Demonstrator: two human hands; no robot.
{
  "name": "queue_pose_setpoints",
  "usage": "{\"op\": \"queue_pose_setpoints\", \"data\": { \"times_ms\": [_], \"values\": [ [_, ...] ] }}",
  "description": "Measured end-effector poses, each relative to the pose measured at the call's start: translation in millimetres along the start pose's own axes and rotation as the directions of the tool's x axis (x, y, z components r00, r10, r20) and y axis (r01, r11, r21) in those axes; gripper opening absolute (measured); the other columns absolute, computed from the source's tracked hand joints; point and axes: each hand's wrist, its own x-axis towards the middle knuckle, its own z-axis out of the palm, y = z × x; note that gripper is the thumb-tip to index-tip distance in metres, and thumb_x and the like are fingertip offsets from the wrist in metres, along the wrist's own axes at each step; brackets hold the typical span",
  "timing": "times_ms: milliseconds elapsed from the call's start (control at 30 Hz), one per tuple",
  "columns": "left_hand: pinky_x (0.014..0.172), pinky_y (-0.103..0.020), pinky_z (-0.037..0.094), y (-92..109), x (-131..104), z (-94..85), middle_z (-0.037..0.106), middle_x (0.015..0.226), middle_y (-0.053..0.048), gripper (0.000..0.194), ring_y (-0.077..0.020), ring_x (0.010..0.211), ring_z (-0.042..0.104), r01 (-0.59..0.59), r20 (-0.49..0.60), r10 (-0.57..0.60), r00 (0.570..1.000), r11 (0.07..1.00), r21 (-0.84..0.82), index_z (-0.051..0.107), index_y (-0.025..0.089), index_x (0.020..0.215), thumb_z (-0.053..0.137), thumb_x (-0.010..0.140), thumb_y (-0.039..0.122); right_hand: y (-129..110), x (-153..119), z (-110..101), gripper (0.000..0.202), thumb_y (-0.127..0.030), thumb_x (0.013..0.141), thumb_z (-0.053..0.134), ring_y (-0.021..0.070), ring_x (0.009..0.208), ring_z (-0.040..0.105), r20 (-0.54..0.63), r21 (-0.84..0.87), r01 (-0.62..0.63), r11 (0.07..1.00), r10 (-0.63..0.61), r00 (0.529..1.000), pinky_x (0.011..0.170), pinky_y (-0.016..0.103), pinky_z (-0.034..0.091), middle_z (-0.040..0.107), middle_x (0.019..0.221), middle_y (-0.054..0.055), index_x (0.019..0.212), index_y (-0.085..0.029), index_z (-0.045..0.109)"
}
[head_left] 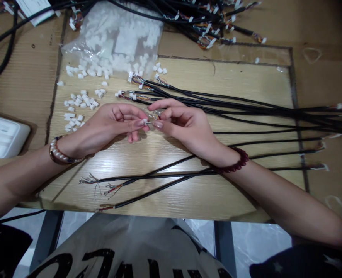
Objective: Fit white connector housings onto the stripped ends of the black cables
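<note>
My left hand (pixel 124 120) pinches a small white connector housing (pixel 145 122) between thumb and forefinger. Facing it, my right hand (pixel 181 120) grips the thin loose wires (pixel 153 116) at the end of a black cable (pixel 221 133). The wire tips meet the housing between my fingertips; whether any sit inside it is too small to tell. Just beyond my hands lie several black cables (pixel 205 101) with white connectors on their left ends. Nearer to me, other black cables (pixel 159 176) end in bare, splayed wires (pixel 89 179).
Loose white connector housings (pixel 82 100) lie left of my hands, below a clear plastic bag (pixel 115 38) full of them. A heap of finished-looking cables (pixel 199 23) covers the back. At the left edge sits a white box-shaped device (pixel 5 135). The board's front edge (pixel 159 217) is near my body.
</note>
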Motion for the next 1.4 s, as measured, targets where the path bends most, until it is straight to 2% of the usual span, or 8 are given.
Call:
{"op": "queue_pose_setpoints", "data": {
  "times_ms": [267, 533, 700, 967, 1400],
  "values": [
    [0.057, -0.013, 0.056, -1.3, -2.1, 0.3, 0.080, 0.084, -0.004, 0.018, -0.0071, 0.059, 0.067, -0.008, -0.012, 0.008, 1.000, 1.000, 0.002, 0.082, 0.016, 0.090, 0.090, 0.082, 0.030, -1.6, 1.0, -1.8, 0.026, -0.043, 0.087, 0.083, 0.0164, 0.096, 0.066, 0.044, 0.026, -0.032, 0.999, 0.031, 0.999, 0.085, 0.033, 0.053, 0.071, 0.125, 0.007, 0.077, -0.020, 0.077],
    [0.055, -0.013, 0.056, -0.4, -3.1, 2.6, 0.078, 0.075, -0.003, 0.018, -0.0083, 0.058, 0.067, -0.019, -0.049, 0.021, 0.999, 0.999, 0.029, 0.081, 0.017, 0.088, 0.091, 0.080, 0.030, -1.8, 0.4, -1.6, 0.025, -0.042, 0.087, 0.084, 0.0161, 0.097, 0.067, 0.031, 0.034, -0.037, 0.999, 0.036, 0.999, 0.086, 0.032, 0.053, 0.071, 0.124, 0.007, 0.077, -0.020, 0.077],
    [0.052, -0.016, 0.055, -2.3, -3.0, 1.9, 0.075, 0.069, -0.002, 0.023, -0.0107, 0.056, 0.067, -0.047, -0.071, 0.051, 0.996, 0.997, 0.060, 0.081, 0.018, 0.086, 0.092, 0.078, 0.035, -0.9, 0.8, -1.6, 0.027, -0.045, 0.087, 0.083, 0.0178, 0.098, 0.067, 0.022, 0.011, -0.033, 0.999, 0.033, 0.999, 0.087, 0.034, 0.055, 0.071, 0.125, 0.008, 0.079, -0.020, 0.078],
    [0.052, -0.014, 0.054, -4.3, -2.0, 0.8, 0.076, 0.069, -0.001, 0.017, -0.0088, 0.057, 0.067, -0.040, -0.050, 0.041, 0.998, 0.999, 0.030, 0.081, 0.019, 0.087, 0.091, 0.081, 0.031, -1.2, -0.7, -2.5, 0.024, -0.043, 0.088, 0.083, 0.0179, 0.101, 0.067, 0.040, -0.016, -0.010, 1.000, 0.011, 0.999, 0.089, 0.034, 0.055, 0.071, 0.125, 0.008, 0.082, -0.020, 0.079],
    [0.053, -0.019, 0.055, -3.2, -2.1, 0.8, 0.076, 0.068, -0.003, 0.025, -0.0115, 0.056, 0.067, -0.058, -0.049, 0.062, 0.997, 0.995, 0.075, 0.080, 0.018, 0.088, 0.092, 0.078, 0.037, -2.1, 0.0, -2.5, 0.028, -0.046, 0.087, 0.083, 0.0189, 0.099, 0.067, 0.018, -0.004, -0.019, 1.000, 0.019, 1.000, 0.084, 0.034, 0.056, 0.071, 0.125, 0.008, 0.079, -0.020, 0.076]
  ]
}}
